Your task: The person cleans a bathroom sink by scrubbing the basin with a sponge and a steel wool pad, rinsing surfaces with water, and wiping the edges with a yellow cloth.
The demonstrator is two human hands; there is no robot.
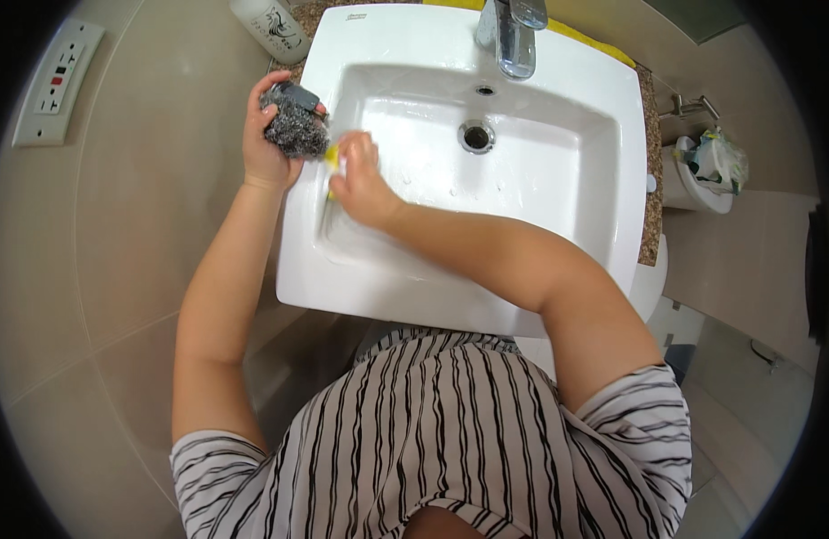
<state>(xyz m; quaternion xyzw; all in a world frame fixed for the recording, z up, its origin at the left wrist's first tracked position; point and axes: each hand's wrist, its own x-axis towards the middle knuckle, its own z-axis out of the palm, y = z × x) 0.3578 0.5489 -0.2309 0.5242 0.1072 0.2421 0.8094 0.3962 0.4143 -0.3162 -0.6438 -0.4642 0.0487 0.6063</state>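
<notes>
Above the left rim of the white ceramic sink (455, 296), my left hand (269, 145) holds a dark grey, wiry scrubber (296, 128). A smooth dark piece shows at the scrubber's upper side; whether it is a separate thing I cannot tell. My right hand (367, 185) is closed around a small yellow thing (332, 158), blurred and mostly hidden by the fingers, perhaps a sponge. That hand is at the basin's left inner wall, just right of the scrubber. Water drops dot the basin floor near the drain (477, 137).
A chrome faucet (515, 40) rises at the sink's back. Behind it lies a yellow cloth (589, 42). A white bottle (273, 30) stands at the back left on the granite counter (650, 229). A socket plate (58, 81) is on the left wall; a bin with a bag (717, 162) is at right.
</notes>
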